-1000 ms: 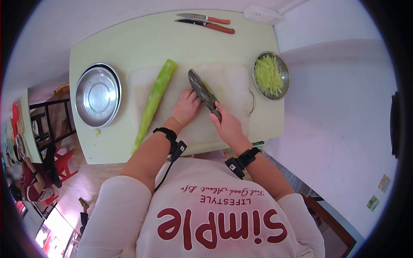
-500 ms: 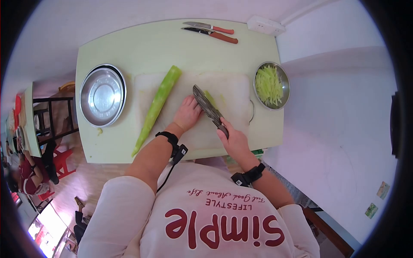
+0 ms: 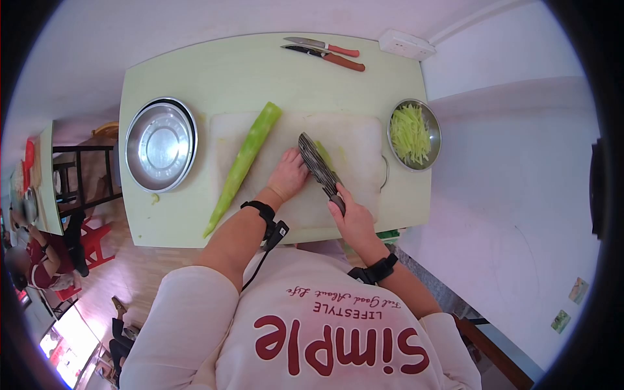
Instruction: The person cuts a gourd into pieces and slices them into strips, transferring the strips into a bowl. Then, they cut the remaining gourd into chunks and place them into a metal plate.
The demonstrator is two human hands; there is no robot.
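My right hand (image 3: 354,213) is wrapped around the handle of a dark, striped kitchen knife (image 3: 317,164), whose blade points away from me over a white cutting board (image 3: 260,188). Close to the blade's left side, my left hand (image 3: 290,174) rests on the board with bent fingers; what lies under the fingertips is hidden. Thin pale green slices (image 3: 324,155) show along the blade's right side. A long peeled green stem, like celtuce (image 3: 244,166), lies slanted across the left part of the board.
A steel bowl (image 3: 434,123) at the right holds green shreds (image 3: 410,135). Stacked steel basins (image 3: 161,146) stand at the left. Two knives (image 3: 341,61) lie at the far table edge, near a white power strip (image 3: 406,44). Another person (image 3: 45,260) sits far left.
The whole view has shifted slightly, with the table appearing a little farther right and lower. Both hands and the knife keep nearly the same place over the board.
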